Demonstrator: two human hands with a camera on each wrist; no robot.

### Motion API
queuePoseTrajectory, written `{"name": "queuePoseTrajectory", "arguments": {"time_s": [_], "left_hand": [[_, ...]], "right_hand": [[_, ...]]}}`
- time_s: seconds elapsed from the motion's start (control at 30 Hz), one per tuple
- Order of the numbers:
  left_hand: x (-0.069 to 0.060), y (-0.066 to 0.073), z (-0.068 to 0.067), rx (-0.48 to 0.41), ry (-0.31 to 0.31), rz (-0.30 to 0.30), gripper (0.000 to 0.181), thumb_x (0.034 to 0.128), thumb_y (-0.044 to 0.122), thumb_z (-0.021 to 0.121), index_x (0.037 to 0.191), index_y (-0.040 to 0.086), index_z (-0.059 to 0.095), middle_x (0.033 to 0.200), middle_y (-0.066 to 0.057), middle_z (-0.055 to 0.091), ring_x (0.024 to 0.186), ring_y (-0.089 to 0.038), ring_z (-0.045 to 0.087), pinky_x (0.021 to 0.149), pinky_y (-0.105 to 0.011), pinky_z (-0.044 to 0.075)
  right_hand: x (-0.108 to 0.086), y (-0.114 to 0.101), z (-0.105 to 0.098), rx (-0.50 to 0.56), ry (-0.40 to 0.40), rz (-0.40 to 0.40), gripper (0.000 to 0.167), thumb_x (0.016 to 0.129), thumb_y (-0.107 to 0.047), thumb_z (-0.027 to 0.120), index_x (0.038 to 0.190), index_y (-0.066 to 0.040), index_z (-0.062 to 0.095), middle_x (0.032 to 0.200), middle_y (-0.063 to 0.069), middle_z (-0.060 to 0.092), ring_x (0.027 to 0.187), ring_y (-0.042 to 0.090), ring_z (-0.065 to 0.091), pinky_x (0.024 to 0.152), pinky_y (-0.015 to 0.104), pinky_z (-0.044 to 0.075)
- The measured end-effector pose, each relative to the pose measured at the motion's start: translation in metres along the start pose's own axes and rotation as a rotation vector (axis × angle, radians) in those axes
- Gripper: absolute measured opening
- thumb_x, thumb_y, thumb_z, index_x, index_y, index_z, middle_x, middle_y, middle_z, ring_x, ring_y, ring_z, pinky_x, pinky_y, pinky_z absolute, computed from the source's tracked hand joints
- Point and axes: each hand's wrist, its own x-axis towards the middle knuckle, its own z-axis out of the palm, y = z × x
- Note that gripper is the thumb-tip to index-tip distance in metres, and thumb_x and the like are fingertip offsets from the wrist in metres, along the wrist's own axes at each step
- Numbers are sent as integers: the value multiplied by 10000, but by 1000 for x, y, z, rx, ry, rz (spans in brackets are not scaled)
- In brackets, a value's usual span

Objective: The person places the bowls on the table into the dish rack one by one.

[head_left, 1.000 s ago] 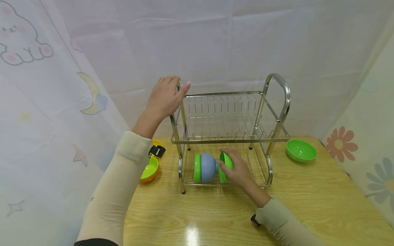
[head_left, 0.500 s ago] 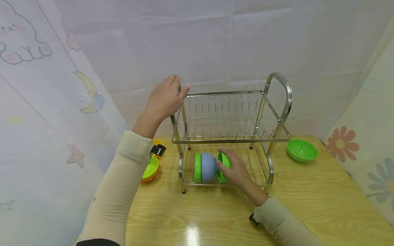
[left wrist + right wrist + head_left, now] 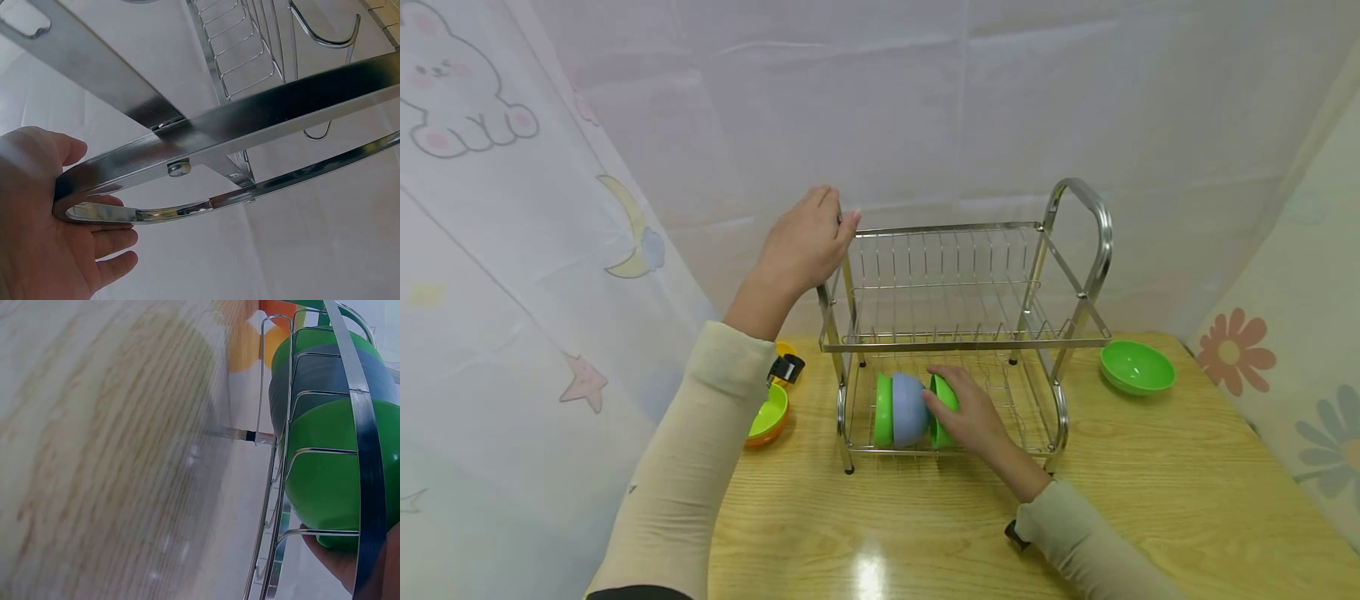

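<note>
A two-tier metal rack stands on the wooden table. My left hand grips the top of its left side frame; in the left wrist view the hand wraps the curved end of the metal bar. On the lower tier a green bowl and a blue bowl stand on edge, side by side. Just right of them my right hand holds another green bowl on edge. In the right wrist view that green bowl sits inside the wires, with fingers at its base.
A green bowl lies on the table right of the rack. Left of the rack are a lime bowl with orange beneath and a yellow item, partly behind the left sleeve. A patterned cloth hangs behind.
My right hand and the green bowl in it have shifted slightly left, closer to the blue bowl. The left hand stays on the rack's frame.
</note>
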Motion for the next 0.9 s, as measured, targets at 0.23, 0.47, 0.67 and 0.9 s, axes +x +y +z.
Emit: {"name": "queuePoseTrajectory", "arguments": {"time_s": [0.23,0.47,0.67,0.9], "left_hand": [[-1,1,1,4,3,-6,690,1107,441,214,1593,-48,177,1666,-180,192,1548,-301,177,1256,-426,191],[-2,2,1,7,9,-10,687,1108,439,222,1592,-46,186,1667,-175,195,1548,-297,182,1254,-421,200],[0,2,2,-1,7,-6,682,1110,428,217,1594,-49,169,1669,-177,186,1549,-298,176,1256,-423,189],[0,3,3,-2,12,-6,685,1109,432,205,1594,-50,166,1672,-178,175,1553,-298,160,1262,-415,167]], "right_hand": [[1,0,3,-9,-28,45,517,1014,-490,564,1452,-217,542,1449,98,527,1108,293,573,763,402,507],[4,-1,7,29,-47,23,522,1017,-459,574,1451,-171,535,1442,120,529,1198,312,555,904,536,507],[6,-2,9,30,-77,8,522,1020,-444,582,1462,-172,521,1437,125,523,1200,314,559,944,550,503],[5,-3,10,25,-111,11,538,1036,-465,541,1485,-173,488,1479,138,487,1229,331,549,974,568,490]]}}
